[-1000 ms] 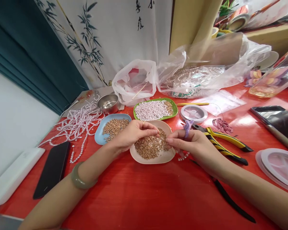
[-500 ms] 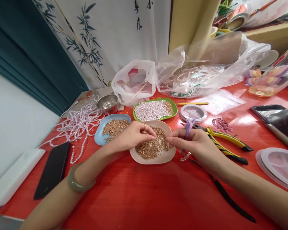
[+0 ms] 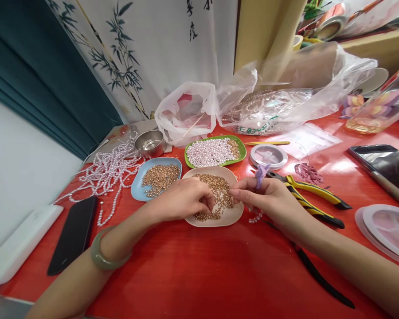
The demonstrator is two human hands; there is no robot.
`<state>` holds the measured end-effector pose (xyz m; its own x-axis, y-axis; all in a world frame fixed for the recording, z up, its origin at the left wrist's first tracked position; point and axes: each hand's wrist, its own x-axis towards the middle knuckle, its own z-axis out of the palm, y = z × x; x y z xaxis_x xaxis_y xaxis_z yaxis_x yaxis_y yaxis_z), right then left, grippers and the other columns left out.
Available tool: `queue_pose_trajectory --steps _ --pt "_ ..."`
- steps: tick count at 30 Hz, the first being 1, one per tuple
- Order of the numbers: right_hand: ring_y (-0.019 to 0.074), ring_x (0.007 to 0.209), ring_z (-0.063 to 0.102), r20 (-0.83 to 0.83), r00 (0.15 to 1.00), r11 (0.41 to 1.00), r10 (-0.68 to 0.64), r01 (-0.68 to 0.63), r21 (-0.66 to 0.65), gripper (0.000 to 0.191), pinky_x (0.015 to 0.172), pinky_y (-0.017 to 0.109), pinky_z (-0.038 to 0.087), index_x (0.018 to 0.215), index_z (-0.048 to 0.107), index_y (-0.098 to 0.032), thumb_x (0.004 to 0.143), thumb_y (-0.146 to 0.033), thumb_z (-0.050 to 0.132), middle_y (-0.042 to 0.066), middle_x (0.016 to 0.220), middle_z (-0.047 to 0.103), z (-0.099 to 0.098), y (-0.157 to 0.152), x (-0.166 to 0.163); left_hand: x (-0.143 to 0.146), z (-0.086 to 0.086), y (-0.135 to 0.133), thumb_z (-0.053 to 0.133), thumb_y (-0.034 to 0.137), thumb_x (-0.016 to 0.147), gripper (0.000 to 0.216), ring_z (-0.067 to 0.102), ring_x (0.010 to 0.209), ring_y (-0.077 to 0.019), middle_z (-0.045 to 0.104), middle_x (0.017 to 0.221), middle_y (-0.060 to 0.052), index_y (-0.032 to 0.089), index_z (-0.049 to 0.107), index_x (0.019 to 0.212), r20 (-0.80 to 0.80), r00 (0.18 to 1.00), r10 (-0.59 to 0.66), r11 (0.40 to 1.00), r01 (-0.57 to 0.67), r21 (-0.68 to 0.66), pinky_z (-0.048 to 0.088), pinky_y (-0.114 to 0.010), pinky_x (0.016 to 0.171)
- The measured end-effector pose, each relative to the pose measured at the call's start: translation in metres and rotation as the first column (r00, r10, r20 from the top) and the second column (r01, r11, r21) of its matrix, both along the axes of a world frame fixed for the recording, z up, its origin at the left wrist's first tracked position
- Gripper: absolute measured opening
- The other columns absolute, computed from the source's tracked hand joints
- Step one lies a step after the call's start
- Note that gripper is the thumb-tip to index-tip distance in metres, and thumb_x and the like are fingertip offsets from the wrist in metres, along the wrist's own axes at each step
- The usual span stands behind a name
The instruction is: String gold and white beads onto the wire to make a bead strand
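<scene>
My left hand (image 3: 184, 198) reaches into a cream plate (image 3: 232, 216) of small gold beads (image 3: 217, 182). Its thumb and index finger are bent together among the beads, and whatever lies between the tips is too small to make out. At the plate's right edge my right hand (image 3: 271, 198) is closed in a pinch, a purple band around one finger. Below its fingers hangs a short beaded strand (image 3: 256, 217), pale and shiny; the pinched end is hidden. Left of the plate sits a blue dish (image 3: 138, 188) with more gold beads, partly behind my left hand.
Behind stands a green tray (image 3: 242, 153) of white and gold beads, beside a thread spool (image 3: 268, 156). Yellow-black pliers (image 3: 314, 195) lie by my right wrist. Pearl strands (image 3: 111, 170), a metal bowl (image 3: 149, 144) and a black phone (image 3: 73, 235) are at left, plastic bags (image 3: 279, 106) behind.
My left hand has moved slightly left and down into the gold beads, away from my right fingertips, with its fingers curling downward. My right hand has stayed nearly still.
</scene>
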<state>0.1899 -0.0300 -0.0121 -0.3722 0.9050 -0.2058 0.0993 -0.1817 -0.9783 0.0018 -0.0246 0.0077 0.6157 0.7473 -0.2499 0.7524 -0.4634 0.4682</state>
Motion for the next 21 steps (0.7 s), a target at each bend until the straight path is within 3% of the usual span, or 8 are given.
queue_pose_trajectory --steps 6,9,13,18,21 --pt "0.0090 0.053 0.049 -0.006 1.000 1.000 0.031 -0.031 -0.005 0.011 0.050 0.022 0.036 0.063 0.062 -0.017 0.070 -0.026 0.061 -0.001 0.059 0.059 0.000 -0.001 0.000 -0.006 0.003 0.001 0.047 0.022 0.075 0.015 0.052 0.081 -0.0157 0.063 0.078 -0.001 0.019 0.062 0.074 0.062 0.995 0.082 0.996 -0.080 -0.024 0.036 -0.026 0.066" --pt "0.0087 0.051 0.048 0.007 0.999 0.999 0.033 -0.033 0.003 0.011 0.049 0.021 0.035 0.063 0.063 -0.017 0.070 -0.026 0.061 -0.001 0.059 0.059 0.000 -0.001 0.000 -0.004 0.005 0.000 0.049 0.022 0.075 0.012 0.051 0.083 -0.0152 0.061 0.082 0.000 0.020 0.060 0.078 0.102 0.993 0.054 0.998 -0.051 -0.036 0.036 -0.026 0.067" --pt "0.0080 0.047 0.044 0.023 0.999 1.000 0.029 -0.029 0.001 0.011 0.044 0.021 0.032 0.064 0.063 -0.016 0.070 -0.026 0.060 -0.001 0.057 0.057 0.000 0.000 0.000 0.004 0.002 -0.002 0.058 0.027 0.069 0.013 0.050 0.081 -0.0168 0.059 0.081 0.000 0.021 0.059 0.080 0.024 1.000 0.013 1.000 -0.013 0.007 0.035 -0.028 0.066" --pt "0.0086 0.049 0.047 0.012 1.000 1.000 0.022 -0.022 0.012 0.010 0.046 0.021 0.034 0.064 0.063 -0.016 0.069 -0.025 0.061 -0.001 0.058 0.057 -0.001 0.000 0.000 0.005 -0.001 -0.003 0.061 0.031 0.064 0.027 0.049 0.086 -0.0188 0.057 0.091 -0.001 0.021 0.055 0.089 -0.003 0.999 0.046 0.998 -0.046 0.049 0.036 -0.028 0.067" --pt "0.0092 0.049 0.048 0.005 1.000 1.000 0.001 -0.001 0.019 0.011 0.047 0.022 0.036 0.063 0.062 -0.017 0.069 -0.026 0.061 -0.001 0.058 0.058 -0.001 0.000 0.001 0.001 0.000 -0.002 0.057 0.027 0.069 0.020 0.049 0.087 -0.0181 0.058 0.091 -0.001 0.020 0.055 0.088 0.046 0.998 0.047 0.998 -0.048 0.027 0.036 -0.028 0.070"
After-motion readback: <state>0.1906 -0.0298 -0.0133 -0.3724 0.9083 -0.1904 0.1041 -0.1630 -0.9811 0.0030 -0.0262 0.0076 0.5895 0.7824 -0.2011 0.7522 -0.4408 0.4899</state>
